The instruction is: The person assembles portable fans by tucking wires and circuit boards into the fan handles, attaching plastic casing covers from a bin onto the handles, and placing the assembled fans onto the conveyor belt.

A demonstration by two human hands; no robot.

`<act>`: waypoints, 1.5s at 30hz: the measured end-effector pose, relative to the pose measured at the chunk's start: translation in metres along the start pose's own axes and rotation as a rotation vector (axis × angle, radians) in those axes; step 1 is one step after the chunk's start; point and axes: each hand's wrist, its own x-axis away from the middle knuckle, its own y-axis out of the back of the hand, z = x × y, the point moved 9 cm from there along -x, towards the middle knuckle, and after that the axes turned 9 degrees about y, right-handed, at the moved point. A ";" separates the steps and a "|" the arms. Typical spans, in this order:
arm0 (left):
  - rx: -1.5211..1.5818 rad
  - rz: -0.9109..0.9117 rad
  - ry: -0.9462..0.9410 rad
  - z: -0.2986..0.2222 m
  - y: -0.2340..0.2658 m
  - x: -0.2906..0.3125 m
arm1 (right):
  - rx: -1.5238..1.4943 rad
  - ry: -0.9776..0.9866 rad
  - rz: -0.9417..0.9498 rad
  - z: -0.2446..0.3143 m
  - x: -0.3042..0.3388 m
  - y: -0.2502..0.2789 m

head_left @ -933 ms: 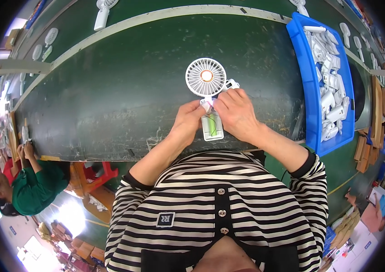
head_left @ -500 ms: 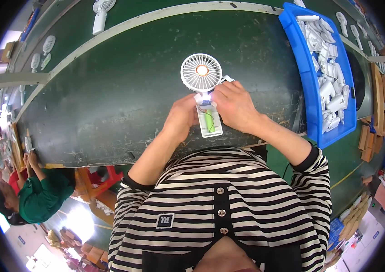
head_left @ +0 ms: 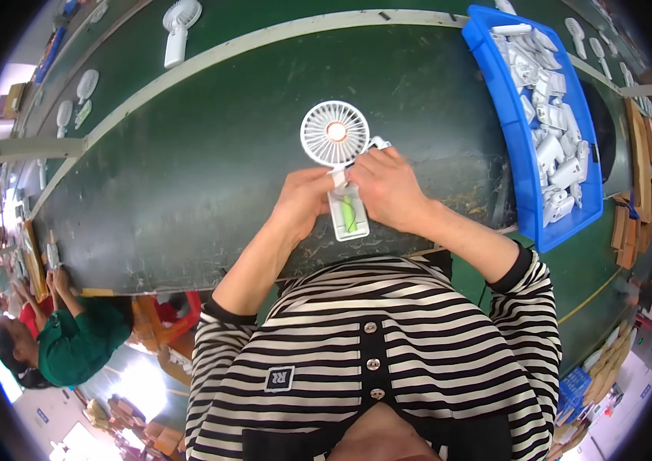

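Note:
A white handheld fan is between my hands over the workbench, its round grille turned up and its handle pointing toward me. The handle housing is uncovered, and a green battery cell lies inside it. My left hand is closed on the fan at its neck, from the left. On the other side, my right hand has its fingers pressed around the same neck. A small white part juts out above the right fingers; its kind is unclear. My fingers hide most of the neck joint.
To the right stands a blue bin heaped with white plastic parts. Beyond the bench's pale rail, another white fan lies on green surface. A person in green works at the far left.
The fan and both hands have come slightly nearer to me and left in the picture. The small blue piece at the neck, visible before, is now covered.

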 end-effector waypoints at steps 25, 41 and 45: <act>0.038 -0.036 -0.107 -0.006 0.010 -0.005 | 0.623 -0.654 -0.233 -0.146 0.097 0.208; 0.117 0.072 -0.014 0.004 0.013 -0.008 | 0.800 -0.829 0.439 -0.313 0.206 0.238; 0.039 -0.030 0.040 -0.009 0.001 0.004 | 0.989 -0.680 0.150 -0.277 0.192 0.277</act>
